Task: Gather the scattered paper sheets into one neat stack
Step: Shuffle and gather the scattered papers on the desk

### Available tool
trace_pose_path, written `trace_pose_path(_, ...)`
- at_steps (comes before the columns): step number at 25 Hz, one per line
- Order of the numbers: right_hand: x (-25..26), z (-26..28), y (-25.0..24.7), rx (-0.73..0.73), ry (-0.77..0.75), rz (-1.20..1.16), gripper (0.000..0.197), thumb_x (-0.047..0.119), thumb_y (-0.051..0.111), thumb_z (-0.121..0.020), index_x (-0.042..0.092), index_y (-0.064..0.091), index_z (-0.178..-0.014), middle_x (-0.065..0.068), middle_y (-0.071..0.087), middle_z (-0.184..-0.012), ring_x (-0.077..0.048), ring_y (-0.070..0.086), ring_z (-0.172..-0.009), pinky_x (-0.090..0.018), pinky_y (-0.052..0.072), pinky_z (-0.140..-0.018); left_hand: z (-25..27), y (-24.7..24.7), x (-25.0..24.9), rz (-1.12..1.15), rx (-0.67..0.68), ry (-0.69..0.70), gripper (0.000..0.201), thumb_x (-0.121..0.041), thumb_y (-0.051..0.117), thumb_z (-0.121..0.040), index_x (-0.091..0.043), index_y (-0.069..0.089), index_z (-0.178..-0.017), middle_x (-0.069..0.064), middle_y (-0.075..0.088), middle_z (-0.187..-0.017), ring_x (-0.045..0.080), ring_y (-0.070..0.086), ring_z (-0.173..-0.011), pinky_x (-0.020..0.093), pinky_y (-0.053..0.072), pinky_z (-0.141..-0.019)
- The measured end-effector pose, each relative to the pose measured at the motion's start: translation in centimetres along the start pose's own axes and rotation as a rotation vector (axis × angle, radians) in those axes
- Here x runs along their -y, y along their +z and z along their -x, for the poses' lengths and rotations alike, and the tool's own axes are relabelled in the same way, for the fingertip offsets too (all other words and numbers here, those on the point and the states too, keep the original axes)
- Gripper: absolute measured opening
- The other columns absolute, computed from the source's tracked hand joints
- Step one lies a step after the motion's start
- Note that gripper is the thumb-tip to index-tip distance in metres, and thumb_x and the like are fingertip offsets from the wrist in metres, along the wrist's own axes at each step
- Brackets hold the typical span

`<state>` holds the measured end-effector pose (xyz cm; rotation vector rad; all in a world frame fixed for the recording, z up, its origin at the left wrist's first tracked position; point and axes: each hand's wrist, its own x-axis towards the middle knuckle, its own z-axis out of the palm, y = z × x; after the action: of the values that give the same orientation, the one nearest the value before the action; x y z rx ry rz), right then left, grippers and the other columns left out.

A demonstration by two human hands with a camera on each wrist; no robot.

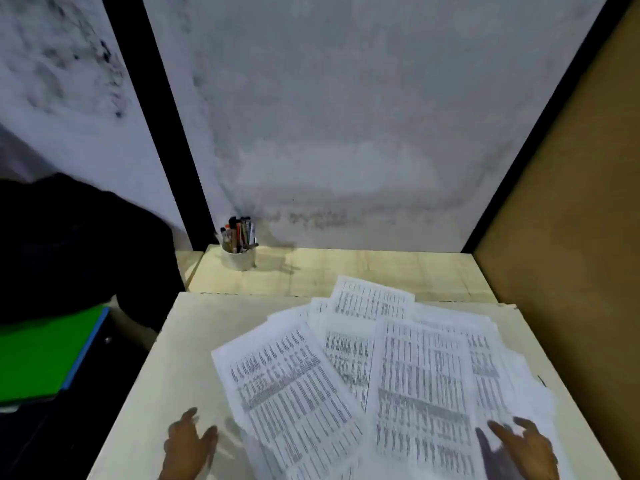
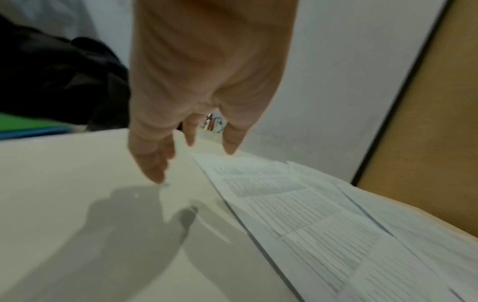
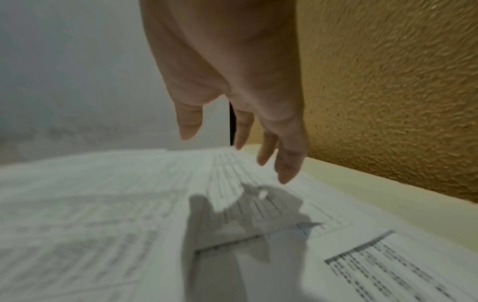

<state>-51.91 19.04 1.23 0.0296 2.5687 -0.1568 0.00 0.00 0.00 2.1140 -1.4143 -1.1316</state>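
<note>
Several printed paper sheets [image 1: 398, 368] lie fanned and overlapping across the right half of the pale table [image 1: 156, 375]. My left hand [image 1: 188, 445] hovers over bare tabletop just left of the leftmost sheet [image 1: 291, 393], its fingers [image 2: 155, 163] loosely spread and holding nothing. My right hand [image 1: 516, 448] hovers above the sheets near the right front, fingers [image 3: 287, 169] hanging relaxed and apart above the paper [image 3: 129, 204], casting a shadow on it. In the left wrist view the edge of the sheets [image 2: 297, 214] runs to the right of my left hand.
A white cup of pens [image 1: 239, 247] stands at the back left of the rear shelf. A brown board wall [image 1: 571, 237] bounds the right side. A green folder [image 1: 38, 355] and a dark bag [image 1: 79, 244] lie off the table's left edge.
</note>
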Motion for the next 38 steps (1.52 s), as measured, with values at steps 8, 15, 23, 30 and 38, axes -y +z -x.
trace_pose_path(8, 4.8, 6.6, 5.6, 0.046, -0.28, -0.08, 0.092, 0.038, 0.077, -0.069, 0.003, 0.028, -0.139, -0.023, 0.038, -0.139, -0.042, 0.043, -0.124, -0.045, 0.044, -0.097, 0.7, 4.6, -3.5, 0.137, -0.027, -0.288, 0.067, -0.007, 0.07, -0.076, 0.017, 0.033, -0.127, 0.04, 0.035, -0.132, 0.049, 0.042, -0.117, 0.047, 0.038, -0.097)
trace_pose_path(15, 8.0, 9.6, 5.9, 0.094, -0.486, -0.013, 0.068, 0.024, 0.073, -0.075, 0.011, 0.042, -0.134, -0.019, 0.035, -0.135, -0.037, 0.033, -0.125, -0.044, 0.04, -0.098, 0.4, 6.3, -4.9, 0.158, 0.086, -0.183, 0.055, -0.023, 0.071, -0.073, -0.001, 0.057, -0.122, 0.031, 0.058, -0.121, 0.045, 0.056, -0.111, 0.046, 0.045, -0.098)
trace_pose_path(23, 10.6, 12.7, 8.8, 0.117, -0.566, -0.228, 0.05, 0.02, 0.067, -0.077, 0.0, 0.047, -0.118, -0.018, 0.049, -0.118, -0.032, 0.056, -0.094, -0.031, 0.049, -0.072, 1.1, 8.5, -6.5, 0.513, 0.268, -0.171, 0.064, 0.004, 0.056, -0.086, -0.003, 0.022, -0.139, 0.027, 0.06, -0.1, 0.018, 0.051, -0.054, 0.024, 0.046, -0.039)
trace_pose_path(30, 13.3, 14.6, 12.7, 0.654, -0.538, -0.56, 0.028, -0.009, 0.072, -0.067, 0.002, 0.062, -0.091, -0.014, 0.064, -0.085, -0.034, 0.065, -0.087, -0.041, 0.055, -0.079, 1.6, 9.4, -6.4, 0.219, 0.41, 0.02, 0.06, -0.006, 0.053, -0.089, -0.001, 0.025, -0.141, 0.02, 0.046, -0.139, 0.034, 0.047, -0.125, 0.043, 0.035, -0.109)
trace_pose_path(38, 13.8, 18.5, 6.4, 0.823, -0.826, -0.487, 0.026, -0.006, 0.056, -0.086, 0.012, 0.051, -0.104, 0.01, 0.058, -0.087, -0.012, 0.055, -0.09, -0.005, 0.047, -0.068, 1.0, 6.3, -7.1, 0.512, 0.365, 0.025, 0.037, 0.004, 0.058, -0.084, -0.001, 0.052, -0.12, 0.019, 0.061, -0.12, 0.026, 0.063, -0.09, 0.037, 0.055, -0.082)
